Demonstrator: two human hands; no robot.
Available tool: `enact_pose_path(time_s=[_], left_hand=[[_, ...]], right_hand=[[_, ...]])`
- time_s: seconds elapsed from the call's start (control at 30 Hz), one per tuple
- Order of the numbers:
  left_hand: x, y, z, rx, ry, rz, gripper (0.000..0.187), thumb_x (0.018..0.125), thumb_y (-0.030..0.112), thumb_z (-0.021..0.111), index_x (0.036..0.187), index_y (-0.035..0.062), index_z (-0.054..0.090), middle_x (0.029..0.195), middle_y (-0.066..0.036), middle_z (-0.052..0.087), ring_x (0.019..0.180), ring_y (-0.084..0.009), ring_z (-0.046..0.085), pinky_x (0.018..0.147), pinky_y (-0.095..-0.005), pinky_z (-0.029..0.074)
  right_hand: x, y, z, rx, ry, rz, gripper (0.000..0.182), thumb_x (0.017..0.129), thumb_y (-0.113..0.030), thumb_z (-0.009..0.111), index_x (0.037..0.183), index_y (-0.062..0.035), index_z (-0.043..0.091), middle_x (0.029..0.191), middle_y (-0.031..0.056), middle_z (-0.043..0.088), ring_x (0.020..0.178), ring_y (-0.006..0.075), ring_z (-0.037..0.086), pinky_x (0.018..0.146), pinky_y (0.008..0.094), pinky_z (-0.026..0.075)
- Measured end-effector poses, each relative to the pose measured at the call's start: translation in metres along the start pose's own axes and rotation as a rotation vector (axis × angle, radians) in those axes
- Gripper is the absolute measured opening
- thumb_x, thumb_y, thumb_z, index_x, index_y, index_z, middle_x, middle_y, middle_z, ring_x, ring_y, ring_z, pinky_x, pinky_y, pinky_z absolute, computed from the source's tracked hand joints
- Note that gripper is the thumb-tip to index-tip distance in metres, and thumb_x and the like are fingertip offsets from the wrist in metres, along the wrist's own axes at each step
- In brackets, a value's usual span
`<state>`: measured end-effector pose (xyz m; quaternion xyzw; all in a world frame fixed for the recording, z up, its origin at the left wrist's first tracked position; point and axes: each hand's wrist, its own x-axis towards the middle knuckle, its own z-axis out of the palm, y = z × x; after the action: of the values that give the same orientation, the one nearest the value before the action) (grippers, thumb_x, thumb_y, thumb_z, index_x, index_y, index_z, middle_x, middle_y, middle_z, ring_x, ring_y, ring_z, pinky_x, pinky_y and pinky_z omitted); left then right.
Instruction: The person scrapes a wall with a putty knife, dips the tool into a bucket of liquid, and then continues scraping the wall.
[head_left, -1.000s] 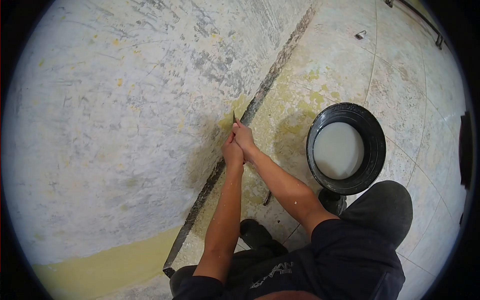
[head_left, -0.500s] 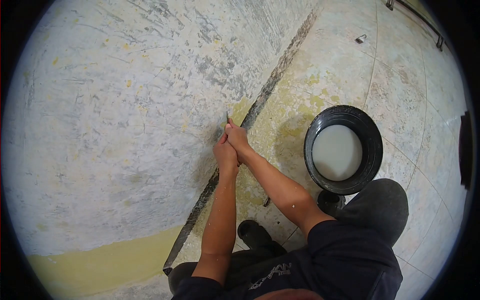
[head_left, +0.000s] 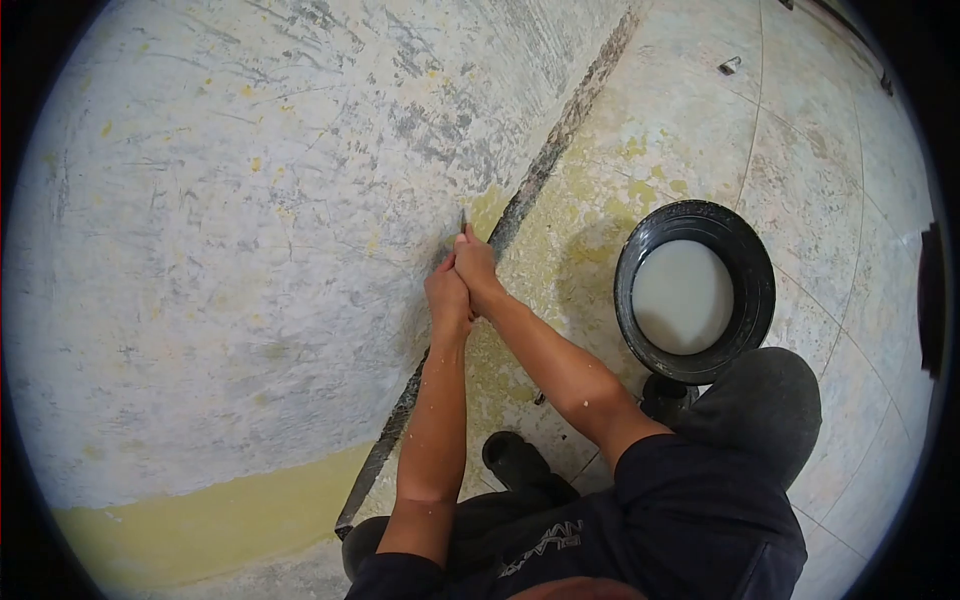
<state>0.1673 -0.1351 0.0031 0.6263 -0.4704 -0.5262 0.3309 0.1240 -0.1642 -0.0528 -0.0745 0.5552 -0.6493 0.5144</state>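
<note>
My right hand [head_left: 476, 268] is wrapped round the handle of a thin scraper [head_left: 463, 218], whose narrow dark blade touches the wall [head_left: 250, 260] beside a small yellow patch. Pressed against it from the left, my left hand [head_left: 447, 296] is closed too; whether its fingers grip the handle or the other hand is hidden. The wall is scuffed white and grey, with small yellow flecks. Just right of both hands runs the dark strip [head_left: 530, 185] along the foot of the wall.
A black bucket [head_left: 628, 300] of cloudy whitish liquid stands on the tiled floor [head_left: 800, 210], close to my knee. A small metal object [head_left: 730, 66] lies farther up. A yellow band [head_left: 220, 525] crosses the lower wall. My shoe [head_left: 516, 458] is near the strip.
The scraper's blade has shifted slightly up and right along the wall, with my right hand. My left hand remains pressed against it. The bucket appears slightly farther right and higher as the view shifts.
</note>
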Motion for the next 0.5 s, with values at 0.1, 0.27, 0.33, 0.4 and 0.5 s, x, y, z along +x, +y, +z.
enact_pose_path(time_s=[0.1,0.27,0.33,0.4,0.5], left_hand=[[0.02,-0.002,0.007,0.035,-0.126,-0.029,0.035,0.094,0.028,0.056,0.116,0.0035,0.067,0.062,-0.001,0.056,0.044,-0.0082,0.041,0.038,-0.0285,0.029],[0.0,-0.003,0.025,0.057,-0.008,0.037,0.034,0.093,0.028,0.058,0.113,0.0033,0.068,0.069,-0.002,0.061,0.05,-0.0086,0.046,0.042,-0.0275,0.032],[-0.005,-0.011,0.024,-0.015,0.053,-0.025,0.033,0.092,0.027,0.059,0.113,0.0028,0.068,0.072,-0.003,0.062,0.054,-0.009,0.049,0.044,-0.0274,0.035],[0.001,-0.019,0.021,-0.146,0.02,0.074,0.033,0.092,0.026,0.059,0.113,0.0026,0.068,0.076,-0.003,0.063,0.058,-0.0081,0.051,0.047,-0.0272,0.037],[0.001,-0.012,0.013,-0.028,0.015,0.028,0.033,0.093,0.026,0.058,0.114,0.0019,0.067,0.079,-0.004,0.064,0.062,-0.008,0.052,0.051,-0.0269,0.039]], right_hand=[[0.007,-0.001,-0.003,0.001,0.052,-0.011,0.052,0.093,-0.026,0.045,0.14,-0.0042,0.042,0.118,0.0266,0.06,0.107,0.0376,0.059,0.089,0.0402,0.045],[0.03,0.008,-0.022,-0.228,-0.012,-0.128,0.05,0.094,-0.025,0.044,0.14,-0.0062,0.042,0.087,0.0211,0.068,0.082,0.0326,0.066,0.073,0.0414,0.048],[-0.005,-0.013,-0.022,0.043,-0.12,0.039,0.048,0.096,-0.023,0.044,0.141,-0.0088,0.042,0.069,0.012,0.066,0.065,0.0226,0.062,0.063,0.0366,0.048],[-0.009,-0.014,-0.023,0.078,-0.143,0.122,0.05,0.091,-0.017,0.047,0.14,-0.0086,0.044,0.079,0.0076,0.064,0.067,0.0116,0.053,0.061,0.0264,0.044],[-0.005,-0.013,-0.016,0.016,-0.106,0.073,0.05,0.092,-0.019,0.049,0.14,-0.0084,0.044,0.071,0.005,0.061,0.062,0.0103,0.05,0.059,0.0274,0.043]])
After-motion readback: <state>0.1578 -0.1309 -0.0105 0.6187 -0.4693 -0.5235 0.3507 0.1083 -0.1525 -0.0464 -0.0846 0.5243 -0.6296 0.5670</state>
